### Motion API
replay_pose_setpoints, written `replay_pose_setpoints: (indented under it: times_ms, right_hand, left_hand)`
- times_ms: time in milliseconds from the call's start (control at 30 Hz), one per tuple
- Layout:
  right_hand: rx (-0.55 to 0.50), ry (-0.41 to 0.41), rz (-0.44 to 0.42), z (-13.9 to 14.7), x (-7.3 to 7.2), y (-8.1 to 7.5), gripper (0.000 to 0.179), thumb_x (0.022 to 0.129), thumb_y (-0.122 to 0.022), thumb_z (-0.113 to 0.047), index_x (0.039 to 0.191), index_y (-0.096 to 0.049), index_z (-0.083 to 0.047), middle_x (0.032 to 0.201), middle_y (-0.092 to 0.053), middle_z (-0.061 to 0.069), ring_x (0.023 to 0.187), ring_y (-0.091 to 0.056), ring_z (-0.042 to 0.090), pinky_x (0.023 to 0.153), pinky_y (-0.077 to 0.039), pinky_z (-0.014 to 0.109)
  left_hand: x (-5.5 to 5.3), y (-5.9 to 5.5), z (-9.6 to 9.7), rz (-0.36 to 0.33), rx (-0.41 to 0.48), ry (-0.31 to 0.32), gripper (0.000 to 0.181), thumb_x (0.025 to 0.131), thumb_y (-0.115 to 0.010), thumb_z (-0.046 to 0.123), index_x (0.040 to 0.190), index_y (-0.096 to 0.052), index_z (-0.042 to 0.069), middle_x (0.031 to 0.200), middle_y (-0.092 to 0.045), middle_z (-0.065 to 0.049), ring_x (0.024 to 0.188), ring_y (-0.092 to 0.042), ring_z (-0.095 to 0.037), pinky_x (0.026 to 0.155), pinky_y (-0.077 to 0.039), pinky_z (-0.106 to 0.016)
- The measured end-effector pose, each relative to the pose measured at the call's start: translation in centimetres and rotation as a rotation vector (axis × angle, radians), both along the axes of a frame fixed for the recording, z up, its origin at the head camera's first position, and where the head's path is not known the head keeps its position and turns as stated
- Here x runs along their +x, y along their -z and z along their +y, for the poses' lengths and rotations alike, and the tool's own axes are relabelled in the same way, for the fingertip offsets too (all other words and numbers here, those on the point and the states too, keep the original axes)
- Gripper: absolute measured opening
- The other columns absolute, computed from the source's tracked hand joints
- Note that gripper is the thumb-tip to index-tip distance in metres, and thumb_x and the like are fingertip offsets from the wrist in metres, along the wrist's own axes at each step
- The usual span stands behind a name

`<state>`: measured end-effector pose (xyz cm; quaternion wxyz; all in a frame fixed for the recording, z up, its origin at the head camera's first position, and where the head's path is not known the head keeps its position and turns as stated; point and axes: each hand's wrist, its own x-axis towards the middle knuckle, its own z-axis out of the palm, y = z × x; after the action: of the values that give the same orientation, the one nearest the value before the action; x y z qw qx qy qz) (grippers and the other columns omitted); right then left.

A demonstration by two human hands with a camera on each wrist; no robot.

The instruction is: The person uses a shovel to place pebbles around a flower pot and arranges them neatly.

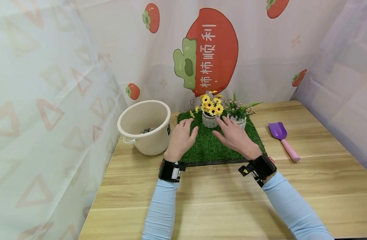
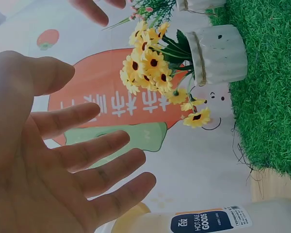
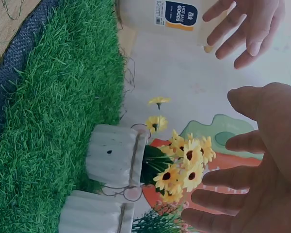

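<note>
A white pot of yellow flowers (image 1: 210,120) stands toward the back of a green turf mat (image 1: 207,146). Beside it on the right is a second white pot (image 1: 241,124) with pink blossoms and green leaves. My left hand (image 1: 181,138) hovers left of the yellow flowers with its fingers spread, holding nothing. On the other side, my right hand (image 1: 235,136) reaches over the mat in front of the second pot, fingers extended. In the right wrist view, the right palm (image 3: 276,160) faces the yellow flowers (image 3: 186,162) across a gap.
A cream bucket (image 1: 151,143) with grey pebbles (image 1: 147,130) inside stands left of the mat. To the right lies a purple scoop (image 1: 280,130) with a pink handle on the wooden table (image 1: 219,200). Printed curtains (image 1: 261,50) enclose the back and sides.
</note>
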<state>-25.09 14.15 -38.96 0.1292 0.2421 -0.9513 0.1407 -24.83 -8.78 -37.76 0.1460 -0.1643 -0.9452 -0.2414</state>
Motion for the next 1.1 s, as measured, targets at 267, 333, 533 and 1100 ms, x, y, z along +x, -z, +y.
replay_pose_setpoints:
  times_ms: [267, 333, 533, 1100]
  right_hand:
    - [-0.020, -0.003, -0.023, -0.1, 0.0, -0.2, 0.061, 0.104, -0.046, -0.037, 0.154, -0.029, -0.007, 0.152, -0.036, 0.027, 0.140, -0.035, 0.045, 0.116, -0.030, 0.053]
    - [-0.028, -0.005, -0.030, -0.1, 0.0, -0.3, 0.061, 0.104, -0.046, -0.037, 0.154, -0.028, -0.007, 0.152, -0.036, 0.027, 0.140, -0.035, 0.044, 0.116, -0.030, 0.053]
    - [-0.049, -0.027, -0.047, -0.3, 0.0, -0.5, 0.062, 0.104, -0.046, -0.036, 0.155, -0.026, -0.007, 0.153, -0.034, 0.027, 0.143, -0.033, 0.041, 0.120, -0.024, 0.052]
    - [-0.119, -0.055, -0.135, -1.1, -0.5, -1.0, 0.064, 0.105, -0.043, -0.038, 0.157, -0.020, -0.010, 0.158, -0.029, 0.020, 0.146, -0.029, 0.037, 0.121, -0.020, 0.050]
  left_hand:
    - [0.1, -0.1, -0.1, 0.039, -0.018, -0.013, 0.046, 0.105, -0.042, 0.036, 0.143, -0.048, 0.011, 0.140, -0.054, -0.016, 0.124, -0.055, -0.032, 0.105, -0.044, -0.047]
    - [0.1, -0.2, -0.2, 0.039, -0.018, -0.016, 0.047, 0.105, -0.042, 0.037, 0.143, -0.048, 0.010, 0.140, -0.054, -0.016, 0.125, -0.055, -0.033, 0.105, -0.044, -0.047]
    - [0.4, -0.6, -0.4, 0.040, 0.009, -0.017, 0.047, 0.105, -0.043, 0.036, 0.144, -0.047, 0.010, 0.140, -0.054, -0.017, 0.125, -0.055, -0.033, 0.105, -0.044, -0.047]
    - [0.6, -1.5, -1.8, 0.152, 0.131, -0.009, 0.042, 0.104, -0.045, 0.027, 0.141, -0.050, 0.006, 0.131, -0.060, -0.018, 0.117, -0.060, -0.032, 0.097, -0.051, -0.045]
